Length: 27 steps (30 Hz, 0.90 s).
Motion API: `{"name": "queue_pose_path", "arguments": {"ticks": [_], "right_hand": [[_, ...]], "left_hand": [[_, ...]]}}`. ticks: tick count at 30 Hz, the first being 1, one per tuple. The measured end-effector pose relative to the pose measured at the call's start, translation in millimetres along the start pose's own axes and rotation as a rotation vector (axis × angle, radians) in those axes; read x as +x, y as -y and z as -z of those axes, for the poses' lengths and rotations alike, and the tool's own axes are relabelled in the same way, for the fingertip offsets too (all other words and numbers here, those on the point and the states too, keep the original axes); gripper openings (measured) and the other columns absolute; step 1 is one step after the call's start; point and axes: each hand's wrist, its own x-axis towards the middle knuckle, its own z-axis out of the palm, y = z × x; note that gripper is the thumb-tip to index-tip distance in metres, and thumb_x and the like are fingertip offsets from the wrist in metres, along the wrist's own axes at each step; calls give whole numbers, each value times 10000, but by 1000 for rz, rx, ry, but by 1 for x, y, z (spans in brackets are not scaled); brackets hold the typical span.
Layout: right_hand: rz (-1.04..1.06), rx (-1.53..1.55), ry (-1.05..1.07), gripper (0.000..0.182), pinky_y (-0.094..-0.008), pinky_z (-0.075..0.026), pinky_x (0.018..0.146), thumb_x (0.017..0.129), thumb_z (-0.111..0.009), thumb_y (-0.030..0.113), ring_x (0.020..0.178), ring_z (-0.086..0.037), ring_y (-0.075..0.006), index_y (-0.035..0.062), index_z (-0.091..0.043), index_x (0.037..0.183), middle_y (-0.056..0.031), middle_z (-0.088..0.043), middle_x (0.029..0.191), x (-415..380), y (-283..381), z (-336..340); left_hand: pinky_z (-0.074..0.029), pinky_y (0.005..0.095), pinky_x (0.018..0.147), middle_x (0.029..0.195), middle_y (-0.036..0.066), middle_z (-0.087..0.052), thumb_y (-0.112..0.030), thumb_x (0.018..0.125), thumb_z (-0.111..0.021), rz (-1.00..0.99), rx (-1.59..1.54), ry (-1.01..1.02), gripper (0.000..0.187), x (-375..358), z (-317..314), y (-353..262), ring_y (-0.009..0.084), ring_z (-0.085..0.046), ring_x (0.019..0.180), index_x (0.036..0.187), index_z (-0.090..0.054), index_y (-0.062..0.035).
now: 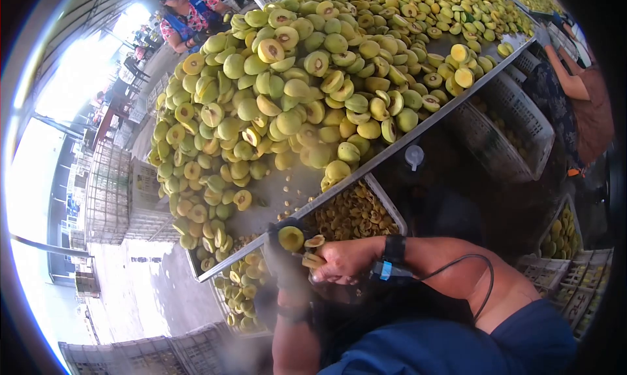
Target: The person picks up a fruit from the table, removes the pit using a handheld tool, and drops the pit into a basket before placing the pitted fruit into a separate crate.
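Observation:
A large heap of halved green-yellow stone fruit (287, 123) covers the metal table (277, 185). My left hand (282, 267), in a greyish glove and partly blurred, is closed around a fruit half (291, 238) at the table's near edge. Close beside it, my bare right hand (343, 259) has its fingers curled on a fruit half (313, 261). Another small fruit piece (315, 241) shows at its fingertips. The two hands nearly touch. Whether a tool sits in the right fist cannot be seen.
Below the table edge stand a crate of brown pits and scraps (353, 215) and a crate of fruit halves (243, 290). White crates (506, 127) and a person in brown (591, 110) are at right. Another person (191, 16) works across the table. Stacked crates (108, 192) stand left.

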Motion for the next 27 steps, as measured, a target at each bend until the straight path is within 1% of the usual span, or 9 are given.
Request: {"name": "queue_pose_path", "arguments": {"ticks": [2, 6, 7, 11, 13, 16, 19, 24, 27], "right_hand": [[-2, -137, -53, 238, -302, -452, 495, 977, -635, 238, 531, -561, -127, 45, -631, 837, -35, -572, 643, -10, 6, 3], [69, -568, -454, 219, -404, -554, 720, 902, -653, 209, 789, -716, -266, 1, -691, 958, -144, -727, 833, -2, -10, 5], [-12, -617, -434, 267, -455, -536, 884, 893, -661, 210, 996, -715, -368, -9, -696, 1040, -207, -746, 994, -3, -11, 8], [24, -703, -439, 327, -478, -532, 866, 911, -655, 252, 1006, -683, -442, -31, -646, 1074, -270, -711, 1017, -12, 4, 0], [-4, -749, -461, 340, -485, -529, 861, 922, -637, 265, 997, -680, -447, -43, -625, 1064, -282, -703, 1002, -16, -2, -5], [-4, -765, -444, 353, -506, -527, 833, 944, -597, 287, 951, -673, -469, -50, -600, 1047, -294, -693, 950, -19, 3, -12], [72, -777, -432, 324, -532, -518, 744, 961, -605, 280, 839, -657, -501, -40, -572, 991, -297, -675, 842, -10, -3, -12], [53, -766, -400, 318, -538, -517, 769, 955, -594, 277, 856, -662, -489, -38, -572, 999, -289, -680, 856, -4, 8, -13], [26, -744, -399, 321, -546, -515, 782, 953, -580, 275, 866, -663, -488, -41, -577, 1009, -289, -682, 866, -5, 15, -10]], "left_hand": [[-550, 327, 791, 903, 55, -698, -311, 1114, -422, 100, -176, -126, 390, 8, 5, -3, 160, -668, 854, 1058, -669, -15], [-559, 382, 835, 996, 116, -728, -110, 962, -656, -610, 908, 11, 152, 0, 21, -28, 282, -709, 910, 1088, -673, -26], [-558, 401, 858, 1044, 131, -735, -98, 876, -711, -669, 1009, -22, 245, -7, 24, -37, 328, -709, 958, 1113, -681, -42], [-556, 372, 851, 1068, 154, -722, -137, 954, -668, -796, 1351, -240, 229, -8, 110, -25, 285, -696, 1002, 1160, -691, -37], [-542, 314, 835, 1045, 125, -713, -154, 1005, -637, -64, 210, -377, 235, -9, 178, -27, 200, -670, 962, 1187, -697, -18], [-552, 357, 799, 1015, 145, -757, -164, 953, -703, -148, 969, -628, 249, -2, 228, -36, 217, -699, 893, 1101, -723, 35], [-546, 364, 872, 1093, 181, -744, -162, 934, -676, -173, 973, -569, 345, 32, 227, -58, 262, -713, 983, 1202, -683, 55], [-532, 454, 950, 1099, 235, -711, -313, 797, -754, 23, 1510, -311, 513, 109, 175, -60, 398, -676, 1102, 1227, -686, -40], [-550, 484, 907, 1048, 202, -748, -427, 805, -763, 6, 1613, -386, 551, 127, 176, -40, 420, -696, 1036, 1204, -674, -59]]}}
